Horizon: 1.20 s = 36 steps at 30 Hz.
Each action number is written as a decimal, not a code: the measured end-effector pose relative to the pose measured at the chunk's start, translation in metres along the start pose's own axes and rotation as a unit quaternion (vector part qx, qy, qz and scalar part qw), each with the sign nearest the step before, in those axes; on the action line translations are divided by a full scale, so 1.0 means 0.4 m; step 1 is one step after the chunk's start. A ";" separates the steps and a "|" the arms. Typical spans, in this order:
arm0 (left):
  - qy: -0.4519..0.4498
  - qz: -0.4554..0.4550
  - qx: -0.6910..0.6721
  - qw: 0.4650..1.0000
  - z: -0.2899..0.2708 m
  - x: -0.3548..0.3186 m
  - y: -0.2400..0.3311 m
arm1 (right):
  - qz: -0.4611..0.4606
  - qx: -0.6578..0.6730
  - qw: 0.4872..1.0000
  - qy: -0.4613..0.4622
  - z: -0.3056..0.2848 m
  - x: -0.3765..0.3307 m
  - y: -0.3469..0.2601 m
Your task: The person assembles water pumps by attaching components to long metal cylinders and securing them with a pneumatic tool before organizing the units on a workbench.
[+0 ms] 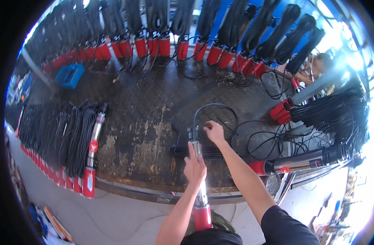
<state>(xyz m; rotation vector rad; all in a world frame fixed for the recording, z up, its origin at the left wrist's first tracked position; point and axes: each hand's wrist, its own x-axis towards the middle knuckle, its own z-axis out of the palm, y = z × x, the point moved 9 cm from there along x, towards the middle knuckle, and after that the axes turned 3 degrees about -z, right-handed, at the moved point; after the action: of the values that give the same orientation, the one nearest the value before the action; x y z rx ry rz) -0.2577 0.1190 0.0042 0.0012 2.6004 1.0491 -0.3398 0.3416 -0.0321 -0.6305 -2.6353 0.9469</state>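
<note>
Left hand (pixel 194 166) fingers wrapped around steel pump tube (pixel 199 179) with red base, right hand (pixel 214 131) fingers pinching its black cable (pixel 211 107), red label (pixel 93 145) on pump (pixel 91 157) lying on bench (pixel 146 134)

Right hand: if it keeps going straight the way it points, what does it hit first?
The right hand points up-left at the pump's top end, where the black cable leaves it. It likely meets that cable end first; depth is unclear.

Two hands (pixel 195 166), one blue crate (pixel 70 75)
</note>
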 end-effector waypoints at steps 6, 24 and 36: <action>-0.003 0.003 0.013 1.000 0.010 -0.003 -0.001 | -0.124 -0.014 0.991 -0.047 0.093 0.037 -0.064; 0.006 0.020 0.036 0.999 0.021 -0.003 0.016 | -0.095 0.215 0.972 -0.012 -0.121 -0.210 -0.203; 0.050 0.027 0.018 0.998 0.016 -0.011 0.013 | 0.549 0.657 0.516 0.028 -0.015 -0.754 0.124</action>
<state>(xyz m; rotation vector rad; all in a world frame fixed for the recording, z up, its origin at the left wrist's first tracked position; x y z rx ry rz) -0.2523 0.1267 0.0048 0.0279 2.7229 1.0457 -0.0601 0.2330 -0.0911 -1.6121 -0.3983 2.5269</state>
